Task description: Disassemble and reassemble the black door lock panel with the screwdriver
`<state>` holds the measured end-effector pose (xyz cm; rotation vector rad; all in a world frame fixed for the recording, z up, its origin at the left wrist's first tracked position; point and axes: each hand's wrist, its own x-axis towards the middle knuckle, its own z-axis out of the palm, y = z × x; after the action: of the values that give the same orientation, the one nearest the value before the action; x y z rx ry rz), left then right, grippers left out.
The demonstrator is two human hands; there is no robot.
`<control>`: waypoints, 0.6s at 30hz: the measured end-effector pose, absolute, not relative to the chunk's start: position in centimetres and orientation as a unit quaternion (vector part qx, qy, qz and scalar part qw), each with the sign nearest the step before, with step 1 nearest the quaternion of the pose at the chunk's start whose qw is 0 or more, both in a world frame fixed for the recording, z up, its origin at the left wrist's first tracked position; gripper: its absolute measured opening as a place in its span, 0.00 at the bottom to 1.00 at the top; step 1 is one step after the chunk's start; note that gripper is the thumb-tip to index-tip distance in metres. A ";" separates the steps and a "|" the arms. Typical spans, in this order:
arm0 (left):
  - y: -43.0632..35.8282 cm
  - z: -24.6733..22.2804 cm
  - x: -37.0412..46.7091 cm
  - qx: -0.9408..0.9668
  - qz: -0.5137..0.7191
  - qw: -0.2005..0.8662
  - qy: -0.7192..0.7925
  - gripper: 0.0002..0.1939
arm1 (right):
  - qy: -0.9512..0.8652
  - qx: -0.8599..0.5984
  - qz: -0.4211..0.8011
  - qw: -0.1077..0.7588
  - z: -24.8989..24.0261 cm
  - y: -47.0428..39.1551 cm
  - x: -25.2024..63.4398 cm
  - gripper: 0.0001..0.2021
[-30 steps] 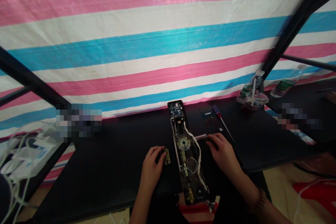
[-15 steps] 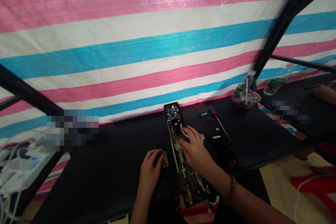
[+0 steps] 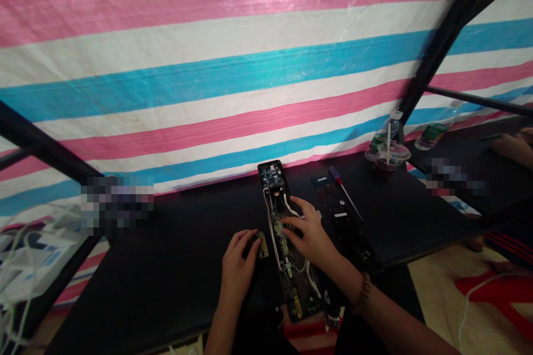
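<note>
A long black device casing point(image 3: 272, 177) lies open on the black table, a blue circuit board at its far end and wires and brass-coloured fittings along it. My right hand point(image 3: 308, 233) reaches into its middle, thumb and fingers bent at a pale round part with wires; the fingertips' contact is too small to make out. Left of the casing, my left hand point(image 3: 239, 258) pinches the upper end of a small pale metal plate point(image 3: 264, 247). A dark flat panel point(image 3: 339, 208) lies to the right, with a blue and red screwdriver point(image 3: 345, 191) beside it.
A plastic cup with a straw point(image 3: 391, 156) and a bottle point(image 3: 377, 141) stand at the back right. Another bottle point(image 3: 435, 134) lies on the neighbouring table, near another person's hand point(image 3: 512, 147). White cables and a white box point(image 3: 37, 260) are at the left.
My right hand has shifted slightly within the casing, and more of the white wire near its fingers shows. The left hand keeps its hold on the plate. The whole view has shifted slightly.
</note>
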<state>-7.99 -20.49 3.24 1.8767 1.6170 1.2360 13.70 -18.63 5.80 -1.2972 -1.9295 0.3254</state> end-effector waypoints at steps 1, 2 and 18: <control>-20.5 3.8 -7.5 0.669 0.443 0.184 0.568 0.13 | -0.759 -0.506 0.131 0.388 5.7 -18.6 13.8 0.11; -20.5 4.4 -7.0 0.672 0.447 0.182 0.561 0.13 | -0.758 -0.503 0.135 0.392 5.6 -18.6 13.9 0.13; -19.3 6.6 -1.6 0.771 0.363 0.037 0.522 0.10 | -0.677 -0.490 0.244 0.492 4.9 -20.9 17.9 0.14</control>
<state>-1.55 -19.33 6.58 2.3677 1.6024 1.1130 17.88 -20.94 4.92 -1.1902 -1.6427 0.5917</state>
